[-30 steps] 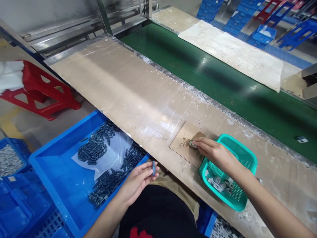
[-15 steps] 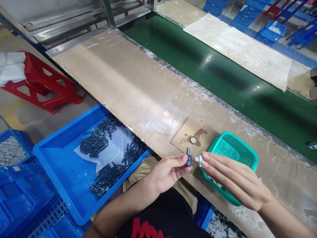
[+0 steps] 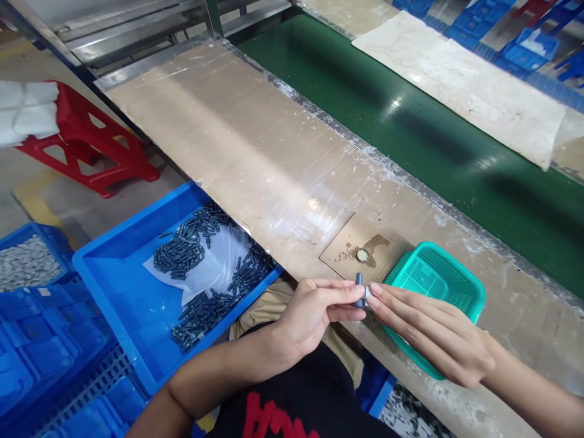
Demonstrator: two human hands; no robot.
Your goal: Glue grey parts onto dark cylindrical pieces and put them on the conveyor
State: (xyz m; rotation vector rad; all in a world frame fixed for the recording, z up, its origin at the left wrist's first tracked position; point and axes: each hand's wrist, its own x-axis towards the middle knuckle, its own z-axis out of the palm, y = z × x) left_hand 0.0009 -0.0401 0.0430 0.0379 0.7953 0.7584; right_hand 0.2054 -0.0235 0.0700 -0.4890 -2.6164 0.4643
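Note:
My left hand [image 3: 314,310] pinches a dark grey plastic part [image 3: 359,281] with an upright round stem. From the right, my right hand [image 3: 433,328] grips a small white plastic piece [image 3: 367,294], mostly hidden by the fingertips. The two parts meet between my hands, the white one against the grey one's side; how deep it sits cannot be seen. Just behind them a small round cap [image 3: 362,255] with pale contents lies on a wet-stained brown board [image 3: 340,246]. The green perforated basket [image 3: 477,292] stands under and behind my right hand.
A blue tray [image 3: 109,304] with many dark grey parts [image 3: 180,252] is at the left, beside the worktable [image 3: 255,164]. Beyond the table runs a green conveyor belt [image 3: 328,91]. A red stool [image 3: 100,140] and a blue bin of white pieces [image 3: 27,261] stand farther left.
The gap between the grey part and the white piece has closed; they now touch. My left hand has moved slightly right in the view, which has itself shifted a little.

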